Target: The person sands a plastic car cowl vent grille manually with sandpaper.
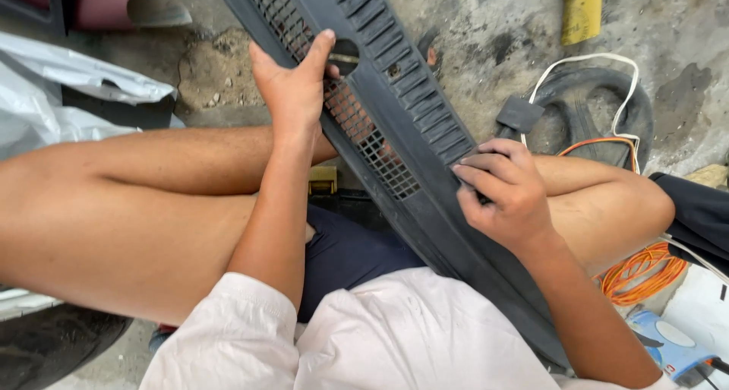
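Note:
A long dark grey plastic grille panel (410, 124) with mesh and slats runs diagonally from the top centre down to the lower right, resting across my lap. My left hand (292, 86) grips its left edge near an oval hole, thumb on top. My right hand (505, 189) presses its fingertips on the slatted right edge lower down, and something small may sit under the fingers, though I cannot make it out. My bare knees lie under the panel.
Rough concrete ground lies around me. A black rubber tyre tube (600, 109) with a white cable sits at the right, with an orange coiled cord (642, 272) below it. A blue tool (672, 348) lies at the bottom right, and white plastic sheeting (53, 94) at the left.

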